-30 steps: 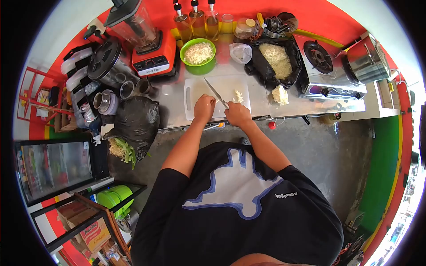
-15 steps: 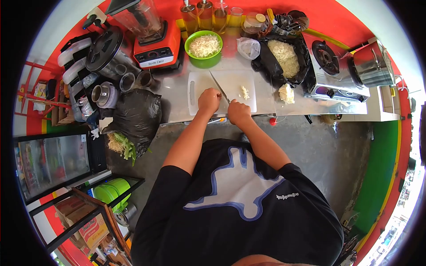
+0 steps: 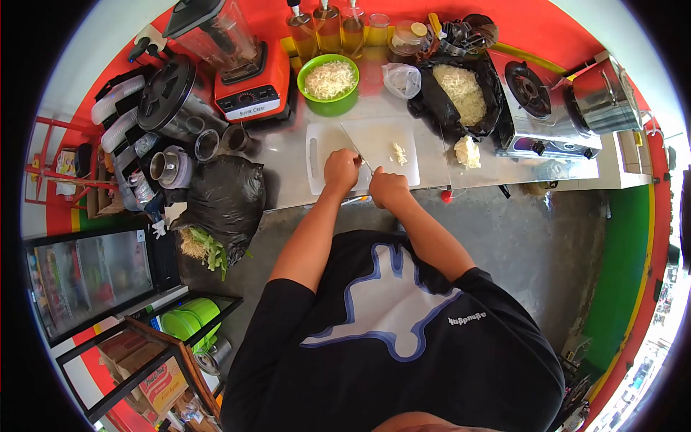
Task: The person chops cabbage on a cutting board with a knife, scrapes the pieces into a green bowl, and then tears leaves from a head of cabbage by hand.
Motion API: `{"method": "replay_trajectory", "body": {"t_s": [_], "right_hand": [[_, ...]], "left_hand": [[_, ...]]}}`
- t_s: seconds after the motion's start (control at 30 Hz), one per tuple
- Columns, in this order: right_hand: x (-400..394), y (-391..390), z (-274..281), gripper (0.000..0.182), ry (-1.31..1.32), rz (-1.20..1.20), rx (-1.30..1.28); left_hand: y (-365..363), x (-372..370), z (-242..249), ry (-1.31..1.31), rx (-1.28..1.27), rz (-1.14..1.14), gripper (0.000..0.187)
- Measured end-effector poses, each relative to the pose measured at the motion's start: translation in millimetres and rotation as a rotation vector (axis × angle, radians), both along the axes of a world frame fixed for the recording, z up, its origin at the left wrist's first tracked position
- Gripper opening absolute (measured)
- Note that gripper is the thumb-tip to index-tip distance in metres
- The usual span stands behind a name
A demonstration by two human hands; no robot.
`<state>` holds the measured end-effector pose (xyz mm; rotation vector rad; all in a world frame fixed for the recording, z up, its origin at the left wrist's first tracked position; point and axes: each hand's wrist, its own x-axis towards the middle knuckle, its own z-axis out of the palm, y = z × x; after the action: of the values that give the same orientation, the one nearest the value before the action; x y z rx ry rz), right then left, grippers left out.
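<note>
My right hand (image 3: 389, 187) is closed round the handle of a kitchen knife (image 3: 355, 144), whose blade points away and to the left over a white cutting board (image 3: 327, 137). Just left of the blade, my left hand (image 3: 342, 171) is curled shut at the board's near part. Whatever lies within its fingers is hidden. A small pile of pale cut pieces (image 3: 399, 153) rests on the right side of the board. Behind the board stands a green bowl (image 3: 331, 106) heaped with pale shreds (image 3: 330, 79).
A red blender (image 3: 252, 90) stands back left, beside oil bottles (image 3: 327, 29). Further right, a black bag (image 3: 426, 104) holds more pale shreds, with a pale chunk (image 3: 467, 153) before it. A stove (image 3: 536, 122) with a pot (image 3: 606, 97) is at right; a tied black bag (image 3: 227, 198) sits left.
The view has shifted slightly. My left hand has turned a little beside the blade, and the knife has moved slightly, while my right hand keeps its grip.
</note>
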<state>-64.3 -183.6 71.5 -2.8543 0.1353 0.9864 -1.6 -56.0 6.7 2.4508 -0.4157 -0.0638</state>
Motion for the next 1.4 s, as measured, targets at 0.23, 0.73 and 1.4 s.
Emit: {"method": "replay_trajectory", "body": {"t_s": [0.23, 0.73, 1.4], "right_hand": [[3, 3, 0, 0.049, 0.016, -0.002, 0.024], [-4, 6, -1, 0.045, 0.015, 0.056, -0.015], [-8, 10, -2, 0.043, -0.013, 0.006, 0.032]], "left_hand": [[0, 1, 2, 0.048, -0.048, -0.006, 0.007], [1, -3, 9, 0.24, -0.088, 0.117, 0.007], [0, -23, 3, -0.01, -0.042, 0.107, 0.013]]}}
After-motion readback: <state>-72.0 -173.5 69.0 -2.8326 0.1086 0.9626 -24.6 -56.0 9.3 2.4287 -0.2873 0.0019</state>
